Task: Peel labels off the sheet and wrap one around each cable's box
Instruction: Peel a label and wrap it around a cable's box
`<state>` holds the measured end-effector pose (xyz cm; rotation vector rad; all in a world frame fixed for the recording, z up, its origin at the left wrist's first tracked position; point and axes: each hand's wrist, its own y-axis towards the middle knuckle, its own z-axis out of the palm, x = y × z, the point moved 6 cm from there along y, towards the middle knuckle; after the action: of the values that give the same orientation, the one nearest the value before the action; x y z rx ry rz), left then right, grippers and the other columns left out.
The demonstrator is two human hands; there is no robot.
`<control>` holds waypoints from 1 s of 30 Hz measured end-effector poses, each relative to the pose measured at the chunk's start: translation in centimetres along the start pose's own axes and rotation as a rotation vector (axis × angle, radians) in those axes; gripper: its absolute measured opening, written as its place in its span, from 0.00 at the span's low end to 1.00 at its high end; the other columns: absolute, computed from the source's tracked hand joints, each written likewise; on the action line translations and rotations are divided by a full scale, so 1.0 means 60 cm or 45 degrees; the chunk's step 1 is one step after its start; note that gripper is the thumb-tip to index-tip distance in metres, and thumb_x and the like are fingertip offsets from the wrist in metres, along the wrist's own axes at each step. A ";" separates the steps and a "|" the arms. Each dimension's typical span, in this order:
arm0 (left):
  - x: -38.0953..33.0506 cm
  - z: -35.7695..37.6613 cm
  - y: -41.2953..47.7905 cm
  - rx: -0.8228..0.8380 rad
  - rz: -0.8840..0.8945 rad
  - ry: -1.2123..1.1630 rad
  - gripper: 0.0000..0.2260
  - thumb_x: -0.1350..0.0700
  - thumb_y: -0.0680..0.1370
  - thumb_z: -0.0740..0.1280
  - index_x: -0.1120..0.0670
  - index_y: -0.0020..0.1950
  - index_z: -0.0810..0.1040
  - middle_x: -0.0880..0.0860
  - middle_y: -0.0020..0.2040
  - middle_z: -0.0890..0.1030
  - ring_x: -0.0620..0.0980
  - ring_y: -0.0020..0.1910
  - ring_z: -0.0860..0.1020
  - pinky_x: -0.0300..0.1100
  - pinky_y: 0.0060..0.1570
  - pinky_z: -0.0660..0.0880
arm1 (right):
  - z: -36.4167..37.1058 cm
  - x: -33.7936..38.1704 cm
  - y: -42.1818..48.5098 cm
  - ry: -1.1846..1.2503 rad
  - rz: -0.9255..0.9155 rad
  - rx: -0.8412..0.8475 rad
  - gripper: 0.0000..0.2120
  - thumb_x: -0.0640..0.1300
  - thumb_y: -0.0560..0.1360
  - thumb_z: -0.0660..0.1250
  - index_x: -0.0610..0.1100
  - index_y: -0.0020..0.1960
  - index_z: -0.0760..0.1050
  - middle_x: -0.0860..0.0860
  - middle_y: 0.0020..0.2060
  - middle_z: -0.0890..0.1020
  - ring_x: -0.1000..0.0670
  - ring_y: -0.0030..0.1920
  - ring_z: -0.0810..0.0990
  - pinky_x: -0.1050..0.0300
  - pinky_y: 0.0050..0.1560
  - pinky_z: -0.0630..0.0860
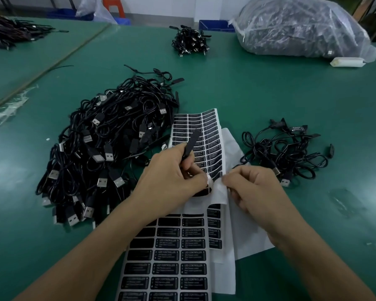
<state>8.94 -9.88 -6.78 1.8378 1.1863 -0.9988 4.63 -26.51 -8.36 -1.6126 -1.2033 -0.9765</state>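
A long white label sheet point(204, 135) with rows of black labels lies down the middle of the green table, curling up at the far end. My left hand point(172, 174) grips a slim black cable box point(191, 144) that sticks up past my fingers, and its fingertips also pinch the sheet's lifted edge. My right hand point(254, 190) pinches the white backing paper point(220, 187) right beside the left fingertips. More labels point(174, 268) lie flat between my forearms.
A big heap of black USB cables point(104, 148) lies left of the sheet. A smaller bunch of cables point(284, 148) lies to the right. Far back sit another small cable pile point(190, 42) and a large clear bag of cables point(300, 27).
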 end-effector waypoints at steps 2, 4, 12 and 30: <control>0.001 -0.003 0.001 -0.028 -0.008 -0.057 0.14 0.56 0.67 0.69 0.51 0.37 0.61 0.53 0.35 0.84 0.62 0.37 0.80 0.61 0.41 0.80 | -0.011 0.005 -0.002 -0.164 -0.094 -0.099 0.12 0.42 0.73 0.68 0.39 0.32 0.74 0.54 0.24 0.72 0.57 0.25 0.65 0.64 0.27 0.67; 0.006 -0.008 0.003 -0.076 -0.035 -0.131 0.14 0.59 0.68 0.68 0.51 0.37 0.61 0.57 0.35 0.81 0.57 0.32 0.81 0.53 0.33 0.79 | -0.019 0.012 -0.007 -0.322 -0.185 -0.187 0.10 0.44 0.71 0.68 0.41 0.33 0.76 0.56 0.23 0.73 0.59 0.25 0.66 0.70 0.25 0.66; 0.003 -0.013 0.004 -0.149 -0.029 -0.169 0.14 0.59 0.68 0.68 0.49 0.36 0.61 0.63 0.36 0.79 0.65 0.36 0.80 0.58 0.37 0.78 | 0.006 0.065 -0.043 -0.666 -0.707 -0.341 0.06 0.52 0.69 0.70 0.52 0.41 0.74 0.58 0.31 0.70 0.56 0.31 0.70 0.61 0.31 0.67; -0.006 -0.008 -0.001 -0.074 -0.021 -0.338 0.17 0.48 0.65 0.70 0.49 0.38 0.62 0.52 0.42 0.86 0.71 0.43 0.78 0.66 0.46 0.78 | 0.008 0.037 -0.010 0.392 -0.293 -0.173 0.10 0.39 0.75 0.71 0.48 0.36 0.84 0.58 0.25 0.77 0.61 0.27 0.73 0.71 0.30 0.70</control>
<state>8.91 -9.58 -6.25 1.5950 1.0585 -1.1643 4.57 -25.36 -6.33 -1.3808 -1.1433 -1.4237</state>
